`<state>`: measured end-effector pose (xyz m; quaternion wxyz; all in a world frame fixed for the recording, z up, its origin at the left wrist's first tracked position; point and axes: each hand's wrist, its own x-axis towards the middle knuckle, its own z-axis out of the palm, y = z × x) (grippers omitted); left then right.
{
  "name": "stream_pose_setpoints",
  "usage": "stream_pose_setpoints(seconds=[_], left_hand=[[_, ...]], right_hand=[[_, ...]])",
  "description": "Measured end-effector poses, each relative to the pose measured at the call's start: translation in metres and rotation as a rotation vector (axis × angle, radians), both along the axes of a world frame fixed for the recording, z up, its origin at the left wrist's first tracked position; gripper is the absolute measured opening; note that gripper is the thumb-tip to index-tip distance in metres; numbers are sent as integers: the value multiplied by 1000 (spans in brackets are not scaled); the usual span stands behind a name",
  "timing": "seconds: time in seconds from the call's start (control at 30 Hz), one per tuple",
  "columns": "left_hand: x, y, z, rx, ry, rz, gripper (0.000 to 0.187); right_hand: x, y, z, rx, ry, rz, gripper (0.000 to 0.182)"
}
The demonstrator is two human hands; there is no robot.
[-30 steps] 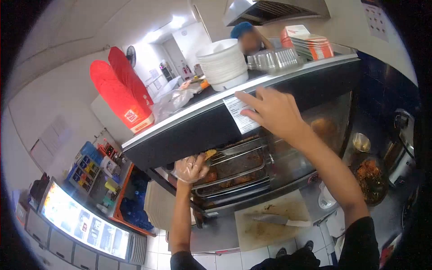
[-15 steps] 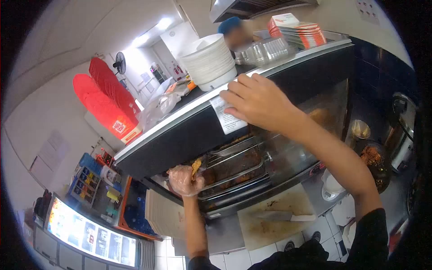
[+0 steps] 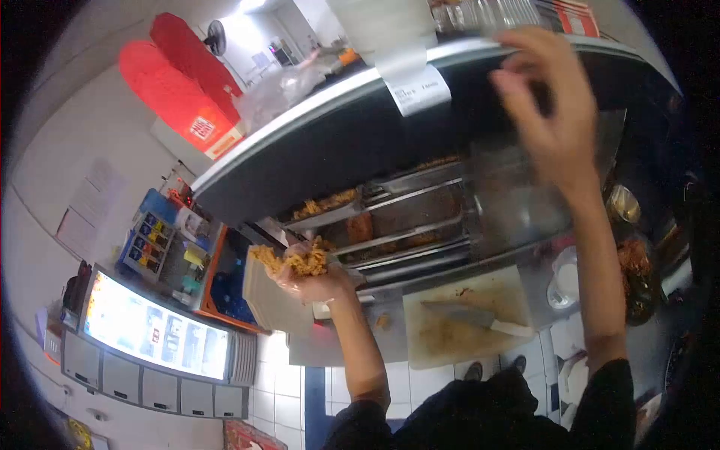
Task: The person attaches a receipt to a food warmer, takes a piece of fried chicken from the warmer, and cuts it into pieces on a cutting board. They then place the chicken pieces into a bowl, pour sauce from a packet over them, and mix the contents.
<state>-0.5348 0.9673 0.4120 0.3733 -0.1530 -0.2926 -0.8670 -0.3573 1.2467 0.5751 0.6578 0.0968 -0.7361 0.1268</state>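
Observation:
My left hand (image 3: 311,283), in a clear plastic glove, holds a piece of golden fried food (image 3: 296,261) in front of the open display cabinet. My right hand (image 3: 551,105) is bare and blurred, raised by the cabinet's upper right edge, with its fingers apart and nothing visible in them. Inside the cabinet (image 3: 322,176) are metal trays and racks; more fried pieces (image 3: 324,204) lie in the left tray. A printed label (image 3: 420,90) hangs from the cabinet's top edge, left of my right hand.
A cutting board (image 3: 450,341) with a knife (image 3: 480,318) lies below the cabinet. Red cartons (image 3: 180,97) and white containers (image 3: 386,26) stand on top. Flat boxes (image 3: 266,292) are stacked at the left; a metal bowl (image 3: 624,204) is at the right.
My left hand has come out of the cabinet with the fried food. My right hand has left the top edge by the label and moved right. The view has shifted, and the other person is out of sight.

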Motion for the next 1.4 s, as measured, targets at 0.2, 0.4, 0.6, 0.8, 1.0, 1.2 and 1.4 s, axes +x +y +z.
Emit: stream_pose_setpoints(seconds=[0.2,0.4,0.6,0.8,1.0,1.2,1.4], left_hand=[[50,-37,-95,-71,-276,-41,40],[167,-70,-297,-341,-723,-180,49],[226,-25,-284,-57,-1087,-448,31],[243,-1,-283,-253,-921,-622,30],[243,68,-290,-386,-709,-854,37],[239,197,-229,-855,-391,-978,34],[257,326,-209,-1229,-96,-1198,30]], right_hand=[[111,-4,-191,-628,-41,50,19],[232,-67,-432,-1378,-703,34,17],[256,-65,-453,-1259,-1100,102,19],[246,-48,-414,-1390,-1169,21,21],[302,-37,-460,-1208,-1030,-7,21],[360,-31,-474,-1584,-783,-90,21],[443,-44,-466,-1600,-485,-344,18]])
